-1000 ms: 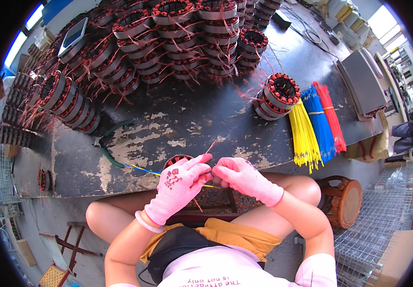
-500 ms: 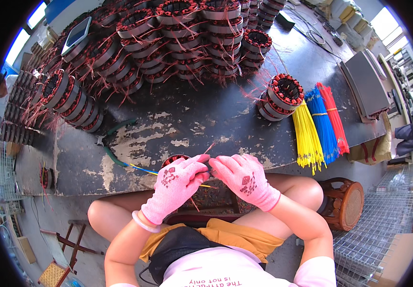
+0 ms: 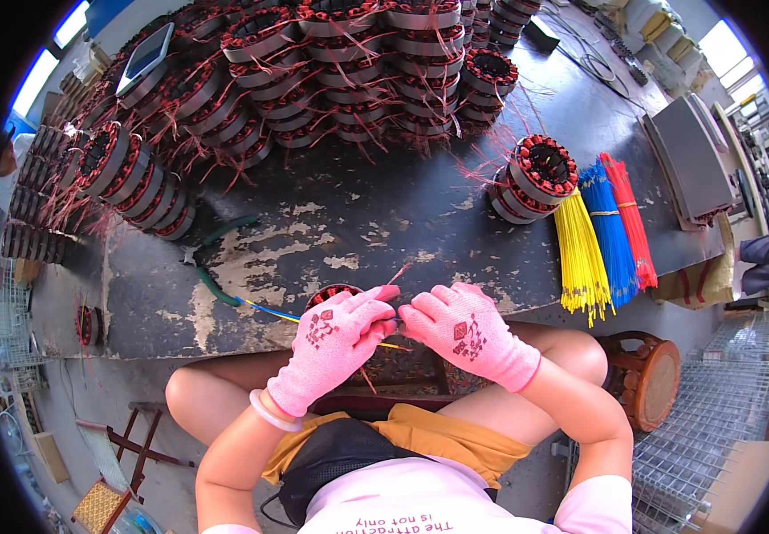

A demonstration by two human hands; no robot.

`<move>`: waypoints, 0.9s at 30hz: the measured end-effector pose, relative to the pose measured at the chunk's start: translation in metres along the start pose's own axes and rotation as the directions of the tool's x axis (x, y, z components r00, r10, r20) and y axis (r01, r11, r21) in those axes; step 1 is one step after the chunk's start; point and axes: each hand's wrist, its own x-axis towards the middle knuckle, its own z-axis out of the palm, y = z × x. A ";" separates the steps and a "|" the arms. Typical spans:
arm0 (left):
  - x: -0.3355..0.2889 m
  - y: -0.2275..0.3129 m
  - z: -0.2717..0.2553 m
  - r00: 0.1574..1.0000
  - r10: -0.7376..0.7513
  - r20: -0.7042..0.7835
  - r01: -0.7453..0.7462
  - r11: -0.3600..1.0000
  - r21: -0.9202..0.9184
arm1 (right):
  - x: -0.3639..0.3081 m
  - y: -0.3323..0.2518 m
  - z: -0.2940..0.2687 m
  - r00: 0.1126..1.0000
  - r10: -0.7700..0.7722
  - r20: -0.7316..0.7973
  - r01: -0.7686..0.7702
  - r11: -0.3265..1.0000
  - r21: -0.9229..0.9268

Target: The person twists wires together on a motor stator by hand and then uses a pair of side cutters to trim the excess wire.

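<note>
Pink knit-gloved left hand (image 3: 335, 331), slender wires (image 3: 272, 312)

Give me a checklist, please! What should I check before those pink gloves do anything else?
1. Both hands gloved: ok. Left hand and right hand wear pink knitted gloves.
2. Each grip secure: cannot tell; the fingers hide what they pinch.
3. Red-and-grey ring-shaped coil steady: cannot tell; the left hand partly covers it.
4. Green-handled metal pliers away from the fingers: ok, lying on the worn black tabletop.
5. Long, thin wire bundles, yellow, blue and red, sorted by colour: ok, side by side.
</note>
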 end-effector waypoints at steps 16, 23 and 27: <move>-0.002 0.002 0.001 1.000 -0.005 -0.014 0.005 1.000 -0.018 | -0.003 -0.012 0.009 0.970 0.073 -0.231 -0.033 0.985 0.172; -0.003 0.001 -0.016 0.993 0.099 0.056 -0.103 0.993 0.062 | -0.006 -0.004 0.014 0.962 -0.022 -0.274 0.053 0.993 0.106; 0.000 0.016 -0.058 0.991 0.135 0.000 -0.128 0.935 0.330 | -0.009 -0.003 0.015 0.972 -0.055 -0.227 0.058 0.998 0.003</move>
